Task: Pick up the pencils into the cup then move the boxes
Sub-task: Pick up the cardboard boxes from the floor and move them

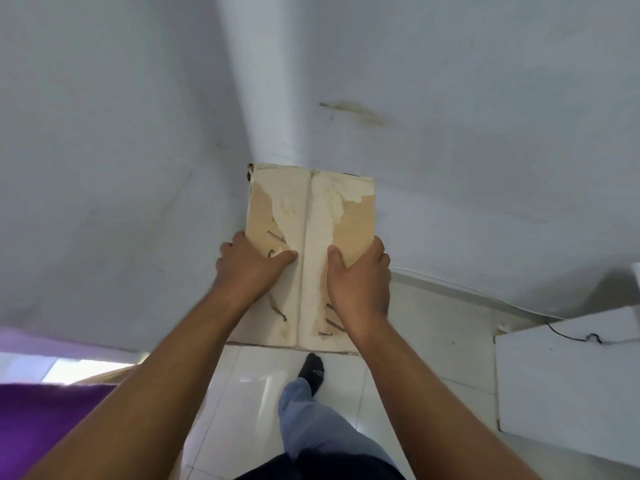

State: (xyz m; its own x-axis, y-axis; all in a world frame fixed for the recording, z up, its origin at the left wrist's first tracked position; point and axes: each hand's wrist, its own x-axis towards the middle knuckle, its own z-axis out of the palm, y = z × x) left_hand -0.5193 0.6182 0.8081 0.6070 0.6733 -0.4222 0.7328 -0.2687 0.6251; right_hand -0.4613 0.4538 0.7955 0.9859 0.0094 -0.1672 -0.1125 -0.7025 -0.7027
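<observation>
box: cardboard box [311, 209], held out in front of the person, close to the corner of the wall [450, 168] and above the tiled floor [433, 341]; whether its far end touches the wall cannot be told.
left hand: left hand [252, 271] grips the box's left edge, thumb flat on the top face, fingers curled round the side.
right hand: right hand [360, 282] grips the right edge the same way, thumb beside the centre seam.
surface: top paper torn and peeled along the seam, so probably rough and not slippery.
weight: likely light to moderate, since two hands carry it at arm's reach.
stiffness: worn board, probably gives if squeezed; the flaps may open.
hold: best taken at the two long edges, palms low, off the seam.
pencils, cup: not in view.
nearby: a foot [313, 370] on the floor below the box.
</observation>
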